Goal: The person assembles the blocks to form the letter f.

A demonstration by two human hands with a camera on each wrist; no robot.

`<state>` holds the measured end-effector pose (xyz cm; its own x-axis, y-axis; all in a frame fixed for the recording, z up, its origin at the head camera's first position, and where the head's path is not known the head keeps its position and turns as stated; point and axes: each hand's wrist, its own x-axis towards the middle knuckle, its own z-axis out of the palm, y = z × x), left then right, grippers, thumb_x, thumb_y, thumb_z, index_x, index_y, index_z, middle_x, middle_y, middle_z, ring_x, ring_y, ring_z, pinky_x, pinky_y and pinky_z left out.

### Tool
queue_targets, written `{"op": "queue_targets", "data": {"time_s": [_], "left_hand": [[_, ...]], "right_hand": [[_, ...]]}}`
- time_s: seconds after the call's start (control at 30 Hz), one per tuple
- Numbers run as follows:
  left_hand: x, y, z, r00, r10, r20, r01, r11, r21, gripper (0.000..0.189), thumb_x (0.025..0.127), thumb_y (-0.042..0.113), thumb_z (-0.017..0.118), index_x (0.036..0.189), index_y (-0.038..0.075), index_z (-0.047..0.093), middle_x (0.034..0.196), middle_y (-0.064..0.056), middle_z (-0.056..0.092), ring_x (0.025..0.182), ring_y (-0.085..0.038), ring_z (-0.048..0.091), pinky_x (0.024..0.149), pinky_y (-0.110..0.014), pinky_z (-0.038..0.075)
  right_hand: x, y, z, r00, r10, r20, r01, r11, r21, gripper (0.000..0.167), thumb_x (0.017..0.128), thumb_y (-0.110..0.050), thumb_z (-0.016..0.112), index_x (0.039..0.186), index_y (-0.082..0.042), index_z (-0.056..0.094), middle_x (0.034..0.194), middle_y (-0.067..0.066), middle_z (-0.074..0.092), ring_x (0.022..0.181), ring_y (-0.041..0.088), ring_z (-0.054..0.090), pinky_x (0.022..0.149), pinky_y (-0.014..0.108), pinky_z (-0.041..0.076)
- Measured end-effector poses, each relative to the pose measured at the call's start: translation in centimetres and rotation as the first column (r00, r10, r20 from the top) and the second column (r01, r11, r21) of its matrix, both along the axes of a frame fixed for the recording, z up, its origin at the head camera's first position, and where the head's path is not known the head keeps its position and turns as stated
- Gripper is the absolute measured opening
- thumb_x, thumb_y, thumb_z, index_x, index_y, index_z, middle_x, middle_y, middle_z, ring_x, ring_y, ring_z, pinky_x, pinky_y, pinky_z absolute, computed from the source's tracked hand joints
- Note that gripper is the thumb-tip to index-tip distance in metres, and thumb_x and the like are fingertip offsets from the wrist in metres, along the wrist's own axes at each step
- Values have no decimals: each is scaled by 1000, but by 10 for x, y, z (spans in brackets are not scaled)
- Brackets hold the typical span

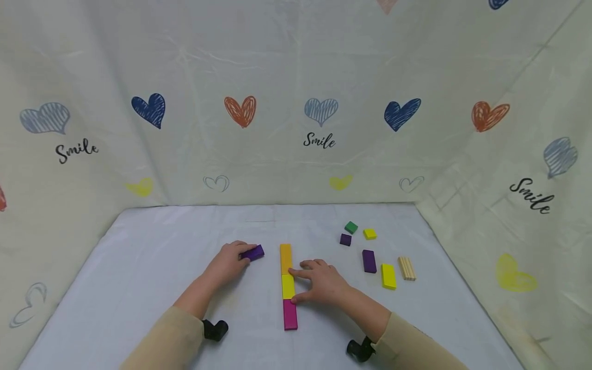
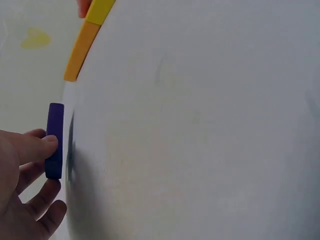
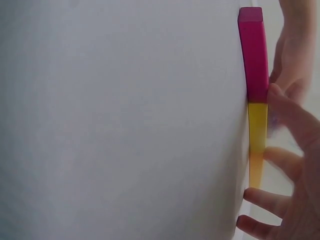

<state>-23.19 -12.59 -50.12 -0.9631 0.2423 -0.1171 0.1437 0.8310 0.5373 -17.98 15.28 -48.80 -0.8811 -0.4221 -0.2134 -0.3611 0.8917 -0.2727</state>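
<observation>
My left hand pinches a purple block between thumb and fingers, with a shadow beside it in the left wrist view. To its right, an orange block, a yellow block and a magenta block lie end to end in a straight row. My right hand is at the row's right side, its fingers spread. Its thumb meets the row near the joint of magenta and yellow, and the index fingertip lies near the joint of yellow and orange.
On the right lie another purple block, a yellow block and a ridged wooden piece. Behind them are small green, purple and yellow blocks. A white cloth covers the table; printed curtains surround it.
</observation>
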Motion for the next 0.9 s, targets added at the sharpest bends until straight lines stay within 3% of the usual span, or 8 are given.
{"op": "queue_targets", "data": {"time_s": [0.3, 0.63, 0.9], "left_hand": [[-12, 21, -1, 999, -49, -7, 49, 999, 6, 42, 98, 13, 62, 139, 22, 60, 137, -8, 56, 128, -31, 48, 108, -49, 41], [-21, 36, -4, 994, -96, -59, 97, 995, 14, 40, 97, 8, 62, 134, 20, 64, 134, -7, 61, 128, -31, 50, 108, -49, 39], [-26, 37, -7, 998, -60, -19, 61, 995, 75, 38, 95, 18, 66, 133, 22, 65, 134, -8, 58, 125, -31, 49, 107, -50, 40]], "right_hand": [[0, -1, -1, 1000, -3, 8, 3, 1000, -7, 76, 73, -66, 75, 141, -40, 55, 141, 4, 53, 131, 32, 43, 102, 58, 41], [-1, 0, -1, 1000, -7, -2, 7, 1000, 10, 76, 73, -65, 76, 141, -40, 55, 142, 4, 53, 132, 33, 43, 103, 58, 41], [-1, 1, 0, 1000, 1, -5, -1, 1000, 4, 76, 73, -65, 75, 141, -39, 55, 142, 4, 52, 132, 33, 42, 103, 58, 40]]}}
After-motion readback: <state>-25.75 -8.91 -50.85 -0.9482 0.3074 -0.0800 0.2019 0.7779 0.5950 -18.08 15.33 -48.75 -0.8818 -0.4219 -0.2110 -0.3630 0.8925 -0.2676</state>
